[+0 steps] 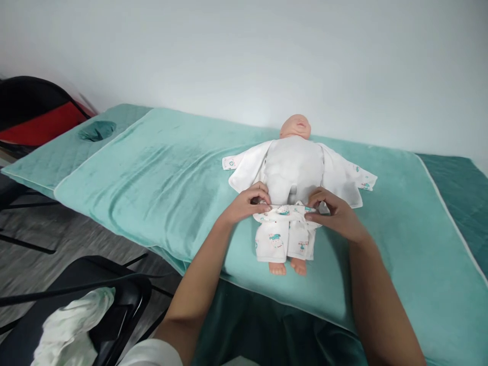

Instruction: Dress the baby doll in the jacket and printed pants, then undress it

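A baby doll (pixel 293 162) with a white cloth body lies on its back, head toward the wall. White printed baby pants (pixel 276 239) cover its legs up to the upper thighs, and both feet stick out below the cuffs. My left hand (pixel 251 201) pinches the waistband at its left side. On the opposite side, my right hand (pixel 330 211) grips the same waistband between thumb and fingers. A white baby shirt (pixel 343 173) with printed cuffs lies spread open around the doll, its sleeves stretched out to both sides.
The doll rests on a massage bed (pixel 171 173) with a green cover, set against a white wall. A face hole (pixel 97 130) shows at the bed's far left. A black chair (pixel 125 290) at lower left holds a crumpled pale cloth (pixel 72 325). Another chair (pixel 34 112) is black and red.
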A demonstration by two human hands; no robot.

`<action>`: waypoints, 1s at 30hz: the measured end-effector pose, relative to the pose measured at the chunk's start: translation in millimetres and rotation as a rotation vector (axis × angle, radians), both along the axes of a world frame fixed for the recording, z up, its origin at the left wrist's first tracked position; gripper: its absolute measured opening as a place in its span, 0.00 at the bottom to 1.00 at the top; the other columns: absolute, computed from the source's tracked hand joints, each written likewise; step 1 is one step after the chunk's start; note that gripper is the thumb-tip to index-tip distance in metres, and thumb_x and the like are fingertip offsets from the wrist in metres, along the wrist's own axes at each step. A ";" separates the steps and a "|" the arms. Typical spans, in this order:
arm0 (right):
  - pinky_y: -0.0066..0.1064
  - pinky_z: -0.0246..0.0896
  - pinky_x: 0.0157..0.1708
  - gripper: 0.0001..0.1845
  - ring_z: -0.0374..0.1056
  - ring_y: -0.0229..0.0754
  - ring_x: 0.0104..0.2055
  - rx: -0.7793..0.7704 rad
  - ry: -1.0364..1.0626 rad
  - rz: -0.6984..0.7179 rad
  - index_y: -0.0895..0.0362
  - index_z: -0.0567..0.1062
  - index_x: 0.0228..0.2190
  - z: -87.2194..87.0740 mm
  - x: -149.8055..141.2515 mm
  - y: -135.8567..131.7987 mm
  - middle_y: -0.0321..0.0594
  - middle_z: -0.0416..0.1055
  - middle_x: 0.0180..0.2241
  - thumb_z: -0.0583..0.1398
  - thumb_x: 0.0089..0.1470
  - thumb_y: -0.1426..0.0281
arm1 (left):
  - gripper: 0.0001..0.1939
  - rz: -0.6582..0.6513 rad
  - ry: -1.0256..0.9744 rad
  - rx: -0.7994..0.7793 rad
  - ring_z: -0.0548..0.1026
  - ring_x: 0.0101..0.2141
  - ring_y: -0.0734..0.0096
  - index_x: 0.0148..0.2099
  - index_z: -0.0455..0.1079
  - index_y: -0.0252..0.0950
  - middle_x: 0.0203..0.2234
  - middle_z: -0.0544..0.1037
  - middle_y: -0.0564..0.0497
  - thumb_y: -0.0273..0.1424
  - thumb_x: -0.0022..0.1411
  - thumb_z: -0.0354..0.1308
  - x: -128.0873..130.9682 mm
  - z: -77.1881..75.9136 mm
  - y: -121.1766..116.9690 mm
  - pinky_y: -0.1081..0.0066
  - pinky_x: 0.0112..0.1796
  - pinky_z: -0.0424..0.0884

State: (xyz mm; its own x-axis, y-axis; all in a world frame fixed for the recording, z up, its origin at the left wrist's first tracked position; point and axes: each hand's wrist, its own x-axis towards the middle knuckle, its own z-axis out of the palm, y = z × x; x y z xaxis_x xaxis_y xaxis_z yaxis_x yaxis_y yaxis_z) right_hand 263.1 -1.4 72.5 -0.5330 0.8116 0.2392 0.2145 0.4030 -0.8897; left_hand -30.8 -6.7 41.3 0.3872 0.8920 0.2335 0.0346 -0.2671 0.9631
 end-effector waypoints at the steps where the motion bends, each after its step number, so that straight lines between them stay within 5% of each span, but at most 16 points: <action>1: 0.34 0.58 0.37 0.10 0.63 0.40 0.38 -0.003 0.004 0.001 0.50 0.74 0.35 -0.6 -0.3 -0.2 0.36 0.67 0.37 0.70 0.53 0.65 | 0.14 -0.028 -0.002 -0.012 0.66 0.35 0.71 0.34 0.78 0.36 0.37 0.67 0.50 0.42 0.53 0.71 -2.1 0.4 -0.5 0.70 0.35 0.59; 6: 0.34 0.58 0.36 0.10 0.63 0.42 0.38 0.031 -0.058 0.050 0.52 0.73 0.30 1.9 1.6 0.5 0.38 0.66 0.35 0.69 0.54 0.64 | 0.15 -0.143 -0.073 -0.065 0.68 0.38 0.69 0.39 0.80 0.38 0.38 0.69 0.48 0.40 0.52 0.73 -7.7 -0.7 0.0 0.69 0.38 0.61; 12: 0.35 0.58 0.39 0.10 0.64 0.43 0.41 0.009 -0.109 0.095 0.54 0.74 0.30 2.8 6.9 4.2 0.39 0.69 0.35 0.66 0.58 0.61 | 0.12 -0.104 -0.083 -0.105 0.69 0.36 0.71 0.38 0.79 0.37 0.36 0.71 0.49 0.38 0.54 0.71 -6.6 -0.3 -1.4 0.70 0.37 0.62; 17: 0.30 0.50 0.27 0.16 0.55 0.35 0.28 -0.168 0.068 -0.197 0.54 0.71 0.30 -11.1 2.4 8.4 0.32 0.62 0.25 0.63 0.59 0.55 | 0.14 -0.045 -0.041 -0.183 0.65 0.31 0.75 0.36 0.75 0.35 0.30 0.69 0.53 0.40 0.55 0.69 -4.3 -1.2 -2.7 0.72 0.33 0.58; 23: 0.28 0.47 0.25 0.18 0.52 0.34 0.25 -0.149 0.247 -0.461 0.54 0.72 0.29 -23.4 -8.2 18.5 0.31 0.59 0.23 0.66 0.55 0.53 | 0.18 -0.024 0.041 -0.201 0.57 0.27 0.77 0.34 0.72 0.34 0.25 0.60 0.56 0.46 0.57 0.66 -0.3 4.1 -3.2 0.71 0.30 0.51; 30: 0.27 0.48 0.23 0.17 0.53 0.35 0.24 -0.140 0.374 -0.578 0.53 0.72 0.29 -31.7 -14.7 23.2 0.31 0.60 0.22 0.66 0.54 0.53 | 0.23 -0.024 -0.058 -0.242 0.57 0.27 0.78 0.26 0.61 0.34 0.26 0.60 0.56 0.43 0.52 0.70 1.3 1.4 -3.8 0.72 0.29 0.49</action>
State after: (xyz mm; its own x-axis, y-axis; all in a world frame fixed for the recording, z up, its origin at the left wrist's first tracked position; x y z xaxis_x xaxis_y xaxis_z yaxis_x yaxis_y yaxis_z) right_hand 248.4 21.7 40.8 0.0913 0.9766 0.1947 0.0288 0.1929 -0.9808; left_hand -29.5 -10.5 42.7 0.4007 0.9155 0.0364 -0.0263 -0.0282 0.9993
